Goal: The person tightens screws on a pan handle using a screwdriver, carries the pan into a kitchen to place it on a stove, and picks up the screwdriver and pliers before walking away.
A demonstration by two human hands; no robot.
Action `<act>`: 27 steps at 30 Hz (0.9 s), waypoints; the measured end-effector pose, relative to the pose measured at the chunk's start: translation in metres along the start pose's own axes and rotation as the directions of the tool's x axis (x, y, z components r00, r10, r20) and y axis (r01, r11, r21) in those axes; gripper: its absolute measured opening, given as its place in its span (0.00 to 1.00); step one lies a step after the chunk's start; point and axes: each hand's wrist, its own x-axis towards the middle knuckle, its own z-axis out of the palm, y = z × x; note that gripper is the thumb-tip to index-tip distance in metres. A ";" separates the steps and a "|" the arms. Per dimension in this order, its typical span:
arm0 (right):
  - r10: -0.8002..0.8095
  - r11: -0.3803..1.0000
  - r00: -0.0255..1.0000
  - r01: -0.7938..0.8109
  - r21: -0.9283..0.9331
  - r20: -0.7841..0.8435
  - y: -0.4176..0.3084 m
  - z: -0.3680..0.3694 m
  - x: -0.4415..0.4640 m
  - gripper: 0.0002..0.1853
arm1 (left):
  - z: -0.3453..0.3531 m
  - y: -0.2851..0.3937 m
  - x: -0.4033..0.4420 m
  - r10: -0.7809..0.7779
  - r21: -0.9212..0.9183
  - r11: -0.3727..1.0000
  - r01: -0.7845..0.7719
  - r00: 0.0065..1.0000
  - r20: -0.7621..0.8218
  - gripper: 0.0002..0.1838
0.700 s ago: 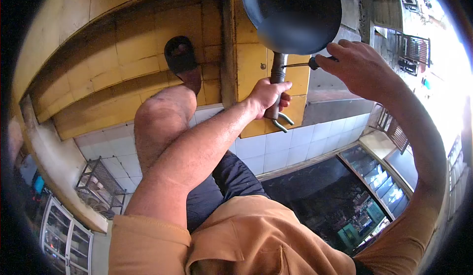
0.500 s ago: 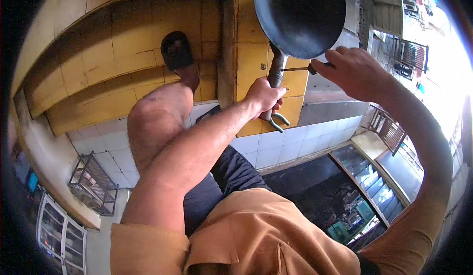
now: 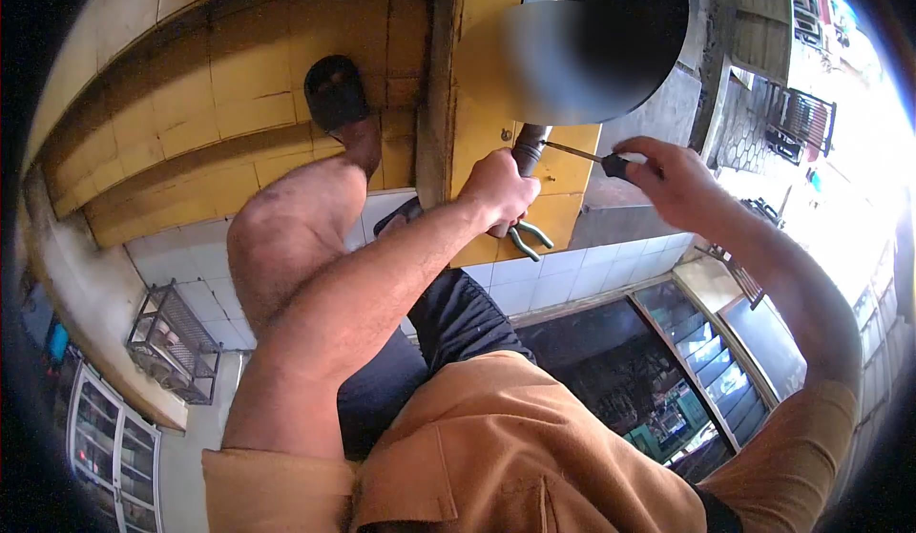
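Dark round metal wok (image 3: 644, 41), long brown handle (image 3: 530, 144) running from its rim toward the person. Left hand (image 3: 501, 189) is closed round the handle below the wok, nearer its axis. Right hand (image 3: 676, 182), lower right of the wok, pinches a black-gripped screwdriver (image 3: 616, 166) — thin shaft roughly crosswise, tip at the handle's side. Green-gripped pliers (image 3: 530, 240) show beyond the left hand — farther from the wok.

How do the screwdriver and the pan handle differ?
The screwdriver has a thin shaft; the pan handle is thick and brown. The right hand holds the screwdriver by its dark grip; the left hand wraps around the pan handle. Both are off the ledge, held in hand.
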 end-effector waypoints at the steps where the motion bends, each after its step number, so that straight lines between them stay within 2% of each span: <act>1: -0.481 0.798 0.872 0.392 -0.459 -0.092 0.003 0.004 -0.003 0.16 | 0.002 0.003 0.001 0.005 -0.049 0.999 -0.005 1.000 -0.003 0.12; 2: -0.486 0.792 0.869 0.394 -0.466 -0.090 0.004 0.000 -0.004 0.16 | 0.003 0.004 0.003 0.011 -0.055 0.998 -0.011 1.000 -0.007 0.12; 3: -0.528 0.592 0.846 0.425 -0.685 0.068 -0.003 -0.008 -0.006 0.18 | 0.004 0.007 0.003 -0.001 -0.065 0.998 0.001 1.000 0.002 0.12; 4: -0.515 0.340 0.825 0.446 -0.828 0.233 -0.007 -0.013 -0.007 0.20 | 0.005 0.007 0.002 -0.019 -0.074 0.997 0.020 1.000 0.018 0.13; 5: -0.584 0.210 0.763 0.473 -0.856 0.278 -0.006 -0.015 -0.004 0.22 | 0.005 0.008 0.001 -0.020 -0.078 0.997 0.022 1.000 0.022 0.14; 9: -0.592 0.164 0.746 0.482 -0.861 0.305 0.009 -0.010 0.002 0.16 | -0.001 0.014 -0.004 -0.050 0.019 0.999 0.049 0.998 0.040 0.15; 11: -0.484 0.673 0.869 0.442 -0.593 0.098 0.015 -0.006 0.007 0.11 | -0.002 0.014 -0.004 -0.058 0.141 0.988 0.057 0.998 0.004 0.17; 12: -0.483 0.674 0.870 0.442 -0.591 0.100 0.008 -0.008 0.011 0.11 | -0.003 0.014 -0.005 -0.060 0.140 0.988 0.059 0.998 0.006 0.17; 13: -0.084 0.950 0.991 0.112 -0.291 0.107 -0.006 -0.011 0.016 0.11 | -0.004 0.014 -0.006 -0.022 0.205 0.978 0.035 0.997 -0.068 0.14; 14: 0.304 0.948 0.920 -0.317 0.013 0.248 -0.012 -0.013 0.017 0.12 | -0.004 0.014 -0.009 0.021 0.270 0.963 0.017 0.990 -0.138 0.12; 15: 0.373 0.845 0.888 -0.445 0.298 0.268 -0.007 -0.007 0.016 0.14 | -0.004 0.009 -0.008 0.129 0.313 0.947 -0.066 0.974 -0.184 0.15; 16: 0.374 0.843 0.888 -0.445 0.301 0.267 -0.004 -0.006 0.014 0.14 | -0.004 0.006 -0.004 0.130 0.317 0.946 -0.067 0.975 -0.182 0.15; 18: 0.357 0.693 0.867 -0.496 0.523 0.348 -0.004 -0.002 0.011 0.15 | -0.007 0.004 0.000 0.111 0.326 0.944 -0.053 0.981 -0.162 0.15; 19: 0.353 0.693 0.870 -0.490 0.529 0.343 -0.005 0.000 0.011 0.15 | -0.008 0.005 0.001 0.092 0.299 0.953 -0.047 0.986 -0.140 0.13; 21: 0.274 0.906 0.952 -0.303 0.295 0.136 -0.006 0.003 0.009 0.15 | -0.005 0.008 0.003 0.063 0.252 0.967 -0.030 0.990 -0.122 0.11; 22: 0.273 0.906 0.953 -0.300 0.298 0.130 -0.003 0.000 0.010 0.15 | -0.004 0.007 0.004 0.020 0.197 0.980 0.002 0.993 -0.113 0.10; 23: 0.064 0.996 0.996 -0.068 0.051 0.065 0.002 -0.004 0.012 0.17 | -0.005 0.005 0.007 0.022 0.200 0.980 0.001 0.993 -0.115 0.10; 24: -0.155 0.965 0.986 0.164 -0.207 0.058 0.003 -0.006 0.012 0.19 | -0.005 0.005 0.009 0.032 0.187 0.982 -0.012 0.994 -0.102 0.09; 25: -0.278 0.890 0.960 0.250 -0.381 -0.021 -0.005 -0.007 0.000 0.23 | -0.006 0.005 0.009 0.042 0.172 0.985 -0.026 0.995 -0.089 0.09; 26: -0.281 0.889 0.959 0.252 -0.383 -0.022 -0.002 -0.008 -0.001 0.23 | -0.007 0.005 0.009 0.043 0.172 0.985 -0.027 0.995 -0.091 0.09; 27: -0.390 0.844 0.921 0.352 -0.406 -0.011 0.003 -0.011 -0.003 0.22 | -0.007 0.007 0.006 0.035 0.127 0.992 -0.024 0.996 -0.083 0.09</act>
